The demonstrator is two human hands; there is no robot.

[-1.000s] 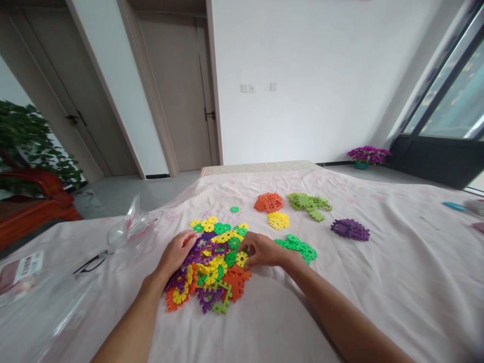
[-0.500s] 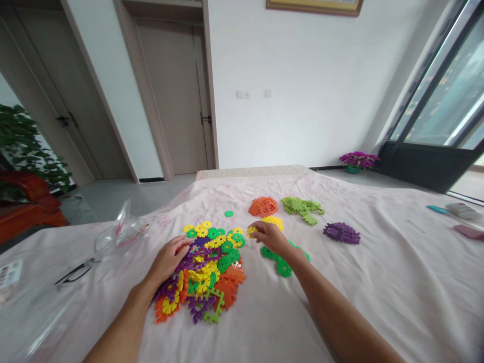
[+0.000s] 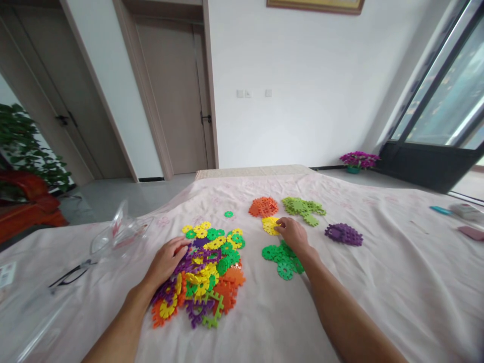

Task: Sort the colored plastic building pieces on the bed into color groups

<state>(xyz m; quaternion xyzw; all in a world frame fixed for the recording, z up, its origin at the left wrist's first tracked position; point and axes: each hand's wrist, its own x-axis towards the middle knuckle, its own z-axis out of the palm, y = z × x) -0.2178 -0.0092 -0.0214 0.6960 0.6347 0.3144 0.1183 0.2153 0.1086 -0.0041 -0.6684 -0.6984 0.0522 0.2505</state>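
My left hand (image 3: 168, 259) rests against the left side of a mixed heap of plastic interlocking pieces (image 3: 206, 272), its fingers stretched out and holding nothing. The heap mixes yellow and green notched discs with purple, orange and lime toothed pieces. Over a small yellow pile (image 3: 269, 226) my right hand (image 3: 294, 234) is closed, thumb and fingers pinched at a yellow notched disc on the pile's right edge. Its wrist partly covers a group of green notched discs (image 3: 283, 259). Beyond the yellow pile lie an orange pile (image 3: 263, 206) and a lime pile (image 3: 303, 209).
A purple pile (image 3: 343, 234) lies to the right. One green disc (image 3: 229, 214) sits alone behind the heap. Clear plastic packaging (image 3: 120, 234) and black-framed glasses (image 3: 73, 275) are on the left of the cloth (image 3: 264, 322). A pink item (image 3: 471, 232) lies far right.
My right hand has moved right with a yellow disc, from beside the mixed heap to the yellow pile. My left hand has stayed by the heap.
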